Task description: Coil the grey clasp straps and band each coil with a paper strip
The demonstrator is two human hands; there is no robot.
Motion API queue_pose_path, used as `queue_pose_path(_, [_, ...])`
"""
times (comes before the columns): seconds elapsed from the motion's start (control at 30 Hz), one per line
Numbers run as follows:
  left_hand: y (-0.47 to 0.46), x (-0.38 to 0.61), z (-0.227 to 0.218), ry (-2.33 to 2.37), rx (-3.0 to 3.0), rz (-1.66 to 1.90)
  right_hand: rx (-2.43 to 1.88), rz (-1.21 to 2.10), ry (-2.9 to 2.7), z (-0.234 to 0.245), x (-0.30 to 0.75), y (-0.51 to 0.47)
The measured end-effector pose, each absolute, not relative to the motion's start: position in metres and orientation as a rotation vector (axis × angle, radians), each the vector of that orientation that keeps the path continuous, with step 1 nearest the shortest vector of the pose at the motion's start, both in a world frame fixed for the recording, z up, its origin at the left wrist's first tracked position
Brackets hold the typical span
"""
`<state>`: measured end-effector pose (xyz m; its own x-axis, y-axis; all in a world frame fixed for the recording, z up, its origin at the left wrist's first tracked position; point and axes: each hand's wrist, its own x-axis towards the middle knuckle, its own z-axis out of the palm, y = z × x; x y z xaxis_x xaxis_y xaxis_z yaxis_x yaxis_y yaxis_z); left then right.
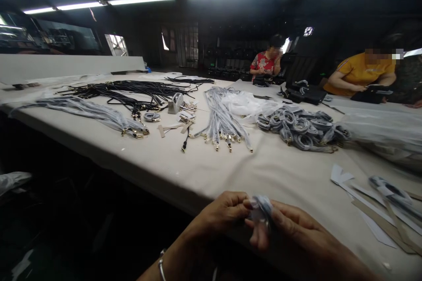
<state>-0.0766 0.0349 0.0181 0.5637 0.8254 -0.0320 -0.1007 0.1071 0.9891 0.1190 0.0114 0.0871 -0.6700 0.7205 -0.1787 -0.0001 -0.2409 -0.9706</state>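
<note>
Close to the table's front edge, a coiled strap [261, 209] in clear plastic sits between my two hands, somewhat blurred. My left hand [221, 214] pinches its left side with thumb and fingers. Fingers of my right hand [298, 225] close around the coil's right side, and some fingertips show below it. Beyond my hands, several plastic-wrapped straps [219, 116] lie straight, their gold-coloured clasps towards me. Right of these is a heap of coiled wrapped straps [298, 125]. One dark strap end [185, 140] with a clasp lies left of the straight ones.
Black straps [132, 92] and more wrapped straps [85, 113] cover the left side, near a tape dispenser [176, 103] and a single coil [151, 117]. Paper strips [379, 215] lie at right. Two people, in a red shirt [263, 65] and yellow shirt [359, 74], work across the table [158, 171].
</note>
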Motion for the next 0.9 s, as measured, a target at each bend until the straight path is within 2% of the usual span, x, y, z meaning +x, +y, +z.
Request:
queue_pose_path(0.17, [0.031, -0.073, 0.017, 0.693, 1.004, 0.995, -0.642, 2.204, -1.203, 0.083, 0.121, 0.022])
queue_pose_path(0.27, [0.027, -0.062, 0.008, 0.752, 1.166, 1.325, -0.486, 2.128, -1.158, 0.089, 0.117, 0.030])
queue_pose_path(0.37, [0.021, -0.049, -0.001, 0.819, 1.530, 1.500, -0.476, 1.888, -1.214, 0.101, 0.111, 0.038])
queue_pose_path(0.47, [0.016, -0.044, 0.001, 0.933, 1.746, 1.482, -0.486, 1.649, -1.302, 0.111, 0.108, 0.045])
queue_pose_path(0.57, [0.015, -0.051, 0.018, 0.973, 1.572, 1.303, -0.536, 1.273, -1.566, 0.108, 0.104, 0.049])
queue_pose_path(0.7, [0.011, -0.069, 0.039, 0.651, 1.072, 0.832, -0.520, 0.602, -2.149, 0.093, 0.096, 0.060])
queue_pose_path(0.8, [0.005, -0.083, 0.035, 0.536, 0.925, 0.834, -0.417, 0.196, -2.464, 0.082, 0.095, 0.077])
queue_pose_path(0.9, [-0.001, -0.102, 0.025, 0.606, 0.948, 0.831, -0.576, 0.030, -2.647, 0.070, 0.102, 0.090])
